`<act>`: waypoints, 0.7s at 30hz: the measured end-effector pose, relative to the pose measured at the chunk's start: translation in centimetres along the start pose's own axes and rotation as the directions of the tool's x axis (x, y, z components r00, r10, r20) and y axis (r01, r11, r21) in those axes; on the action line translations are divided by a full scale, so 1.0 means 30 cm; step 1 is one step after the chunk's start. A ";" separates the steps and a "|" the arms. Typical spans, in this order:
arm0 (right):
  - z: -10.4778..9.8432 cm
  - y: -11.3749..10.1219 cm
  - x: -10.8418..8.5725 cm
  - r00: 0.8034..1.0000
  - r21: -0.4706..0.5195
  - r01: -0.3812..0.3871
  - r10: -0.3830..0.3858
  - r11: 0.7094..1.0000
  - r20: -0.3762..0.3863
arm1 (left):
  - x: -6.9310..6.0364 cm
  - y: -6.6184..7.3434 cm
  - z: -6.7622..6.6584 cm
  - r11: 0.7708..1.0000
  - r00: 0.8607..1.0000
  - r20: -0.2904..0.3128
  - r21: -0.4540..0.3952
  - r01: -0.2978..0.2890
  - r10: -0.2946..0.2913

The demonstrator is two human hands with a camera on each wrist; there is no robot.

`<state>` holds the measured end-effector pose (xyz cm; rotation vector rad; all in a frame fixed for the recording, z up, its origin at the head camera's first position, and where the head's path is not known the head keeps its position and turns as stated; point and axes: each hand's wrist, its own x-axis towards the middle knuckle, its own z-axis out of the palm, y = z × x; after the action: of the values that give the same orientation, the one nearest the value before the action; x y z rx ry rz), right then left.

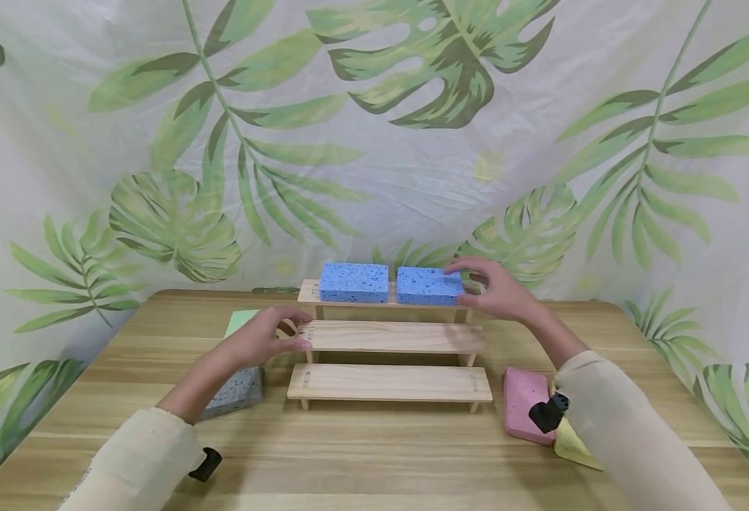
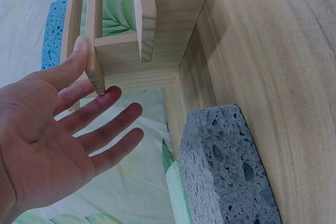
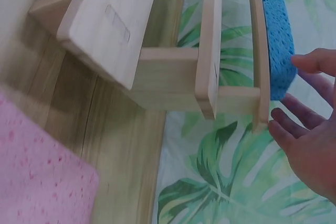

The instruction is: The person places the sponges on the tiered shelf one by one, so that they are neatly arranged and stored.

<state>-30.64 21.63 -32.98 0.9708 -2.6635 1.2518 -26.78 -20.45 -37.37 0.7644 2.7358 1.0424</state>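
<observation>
A wooden three-step rack [image 1: 390, 383] stands on the table. On its top step lie two blue speckled sponges side by side, a left blue sponge [image 1: 353, 282] and a right blue sponge [image 1: 427, 285]. My left hand [image 1: 262, 337] pinches the left end of the middle step [image 2: 94, 72], thumb above and a finger beneath, the other fingers spread. At the rack's other side, my right hand [image 1: 497, 289] holds the right end of the right blue sponge [image 3: 282, 40] between thumb and finger. Its remaining fingers are near the top step's end [image 3: 261, 114].
A grey sponge [image 1: 237, 392] and a green sponge [image 1: 240, 321] lie left of the rack, partly behind my left arm. To the right are a pink sponge [image 1: 524, 404] and a yellow sponge [image 1: 572, 447], partly covered by my sleeve. A leaf-patterned cloth [image 1: 413, 199] hangs behind the table.
</observation>
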 end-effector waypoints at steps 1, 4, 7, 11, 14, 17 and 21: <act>-0.007 0.001 -0.008 1.000 -0.001 0.000 0.000 1.000 -0.005 | 0.000 0.001 0.000 1.000 1.000 -0.001 0.001 -0.001 0.001; -0.024 -0.003 -0.032 1.000 -0.017 0.000 0.000 1.000 -0.021 | 0.000 0.000 0.001 1.000 1.000 -0.002 0.000 -0.003 0.003; -0.037 -0.007 -0.059 0.999 -0.035 -0.002 0.000 0.999 -0.033 | 0.000 0.000 0.002 1.000 1.000 -0.001 -0.003 -0.006 0.006; -0.053 -0.008 -0.096 0.999 -0.045 0.010 -0.012 0.999 -0.043 | 0.000 0.002 0.002 1.000 1.000 0.003 -0.014 0.004 -0.004; -0.066 -0.005 -0.125 0.998 -0.065 0.009 -0.013 0.998 -0.056 | -0.002 0.005 0.001 1.000 1.000 0.004 -0.019 0.010 -0.010; -0.079 0.001 -0.155 0.998 -0.096 -0.006 0.000 0.995 -0.067 | -0.003 0.007 0.000 1.000 1.000 0.003 -0.020 0.007 -0.007; -0.092 0.017 -0.194 0.998 -0.122 -0.010 0.003 0.992 -0.056 | -0.004 0.006 0.001 1.000 1.000 0.000 -0.018 0.005 -0.005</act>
<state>-26.86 26.85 -33.15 0.8970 -2.6664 1.0848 -26.58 -20.37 -37.27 0.7547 2.7232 1.0651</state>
